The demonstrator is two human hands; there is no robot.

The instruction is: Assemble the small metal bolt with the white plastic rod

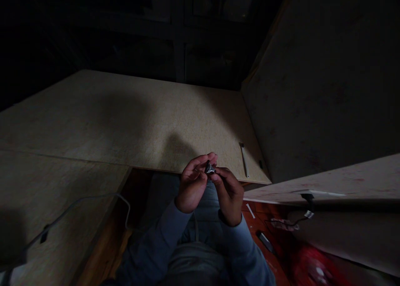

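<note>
Between my two hands, just in front of the table's near edge, is a small dark, shiny object (210, 169); its exact kind is too small to make out. My left hand (194, 181) is curled around its left side, thumb and fingers closed on it. From the right, my right hand (230, 192) pinches the same piece between thumb and index finger. On the table (175, 111), to the right of my hands, lies a thin whitish pen-like stick (245, 160) with a dark tip. A short black piece (261, 164) rests near it.
A pale panel (325, 77) stands along the table's right side. A grey cable (90, 197) loops over the left tabletop (62, 194). On the reddish floor lie a dark elongated device (265, 241), a white strip (250, 211) and a red bag (315, 265). The room is dim.
</note>
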